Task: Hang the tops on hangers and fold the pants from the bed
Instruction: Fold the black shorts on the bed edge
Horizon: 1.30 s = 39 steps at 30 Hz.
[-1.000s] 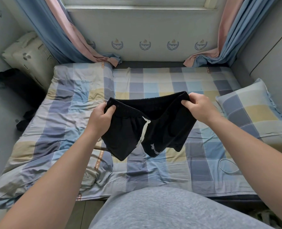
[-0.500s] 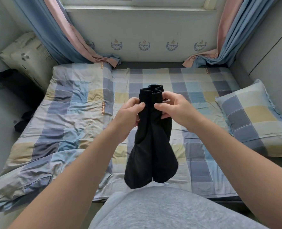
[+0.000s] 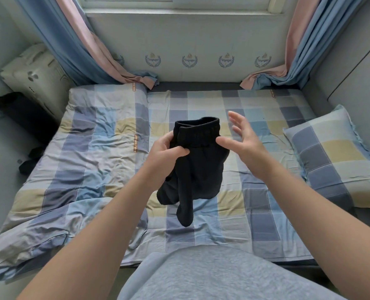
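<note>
A pair of black shorts (image 3: pixel 199 161), folded in half lengthwise, hangs in the air above the middle of the bed (image 3: pixel 266 224). My left hand (image 3: pixel 166 153) grips them just below the elastic waistband, thumb in front. My right hand (image 3: pixel 240 137) hovers beside the waistband's right edge with fingers spread and straight, holding nothing. The two leg ends dangle below my left hand.
A checked quilt (image 3: pixel 71 180) lies bunched on the bed's left half. A matching pillow (image 3: pixel 333 156) sits at the right edge. Dark clothing (image 3: pixel 28 118) lies against the left wall beside a cream cushion (image 3: pixel 36 76). Curtains (image 3: pixel 88 50) drape onto the bed's far corners.
My hands brought the shorts' two sides together, folding them in half. My right hand has since let go and opened, while my left hand keeps hold.
</note>
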Motion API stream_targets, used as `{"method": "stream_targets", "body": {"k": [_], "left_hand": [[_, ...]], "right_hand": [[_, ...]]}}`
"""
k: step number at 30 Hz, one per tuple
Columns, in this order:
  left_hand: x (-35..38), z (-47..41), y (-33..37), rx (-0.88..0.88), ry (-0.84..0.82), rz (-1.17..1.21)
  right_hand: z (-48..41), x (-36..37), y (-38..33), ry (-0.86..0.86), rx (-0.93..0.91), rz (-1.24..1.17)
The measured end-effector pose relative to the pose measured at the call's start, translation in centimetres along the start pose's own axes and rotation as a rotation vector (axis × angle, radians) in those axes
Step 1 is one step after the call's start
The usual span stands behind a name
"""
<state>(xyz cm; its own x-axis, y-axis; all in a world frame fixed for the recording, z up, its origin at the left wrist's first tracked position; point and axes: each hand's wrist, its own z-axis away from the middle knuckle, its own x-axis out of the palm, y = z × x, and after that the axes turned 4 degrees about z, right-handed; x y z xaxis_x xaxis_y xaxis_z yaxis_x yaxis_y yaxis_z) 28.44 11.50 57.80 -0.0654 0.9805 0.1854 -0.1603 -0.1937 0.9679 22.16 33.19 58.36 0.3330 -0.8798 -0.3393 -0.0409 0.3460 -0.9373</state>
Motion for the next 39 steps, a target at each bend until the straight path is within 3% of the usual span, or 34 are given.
{"method": "stream_targets", "body": {"k": [4, 6, 8, 14, 18, 32, 35, 39], "left_hand": [[-1.0, -0.3, -0.5, -0.057, -0.111, 0.139], [-1.3, -0.8, -1.0, -0.076, -0.095, 0.152], [-1.9, -1.2, -1.7, -0.097, -0.055, 0.11], [-4.1, -1.9, -5.0, -0.089, 0.11, -0.461], [-5.0, -3.5, -5.5, -0.119, 0.129, -0.691], [-10.0, -10.0, -0.9, 0.169, 0.128, -0.81], [-11.4, -9.2, -3.7, 0.138, 0.109, -0.821], [-14.0, -8.5, -12.5, -0.021, 0.072, -0.975]], "right_hand": [[-0.8, -0.1, 3.9, -0.311, 0.203, -0.267], [-1.0, 0.4, 5.0, -0.464, 0.227, -0.326], [-1.0, 1.0, 5.9, -0.513, 0.248, -0.319], [-1.7, 3.4, 7.3, -0.316, 0.297, -0.239], [-3.1, 5.4, 7.4, -0.194, 0.261, -0.08], [-9.8, 7.6, 2.9, 0.062, 0.016, 0.241], [-8.8, 9.4, 5.1, 0.067, 0.044, 0.379], [-6.3, 14.0, 11.9, -0.011, 0.148, 0.579]]}}
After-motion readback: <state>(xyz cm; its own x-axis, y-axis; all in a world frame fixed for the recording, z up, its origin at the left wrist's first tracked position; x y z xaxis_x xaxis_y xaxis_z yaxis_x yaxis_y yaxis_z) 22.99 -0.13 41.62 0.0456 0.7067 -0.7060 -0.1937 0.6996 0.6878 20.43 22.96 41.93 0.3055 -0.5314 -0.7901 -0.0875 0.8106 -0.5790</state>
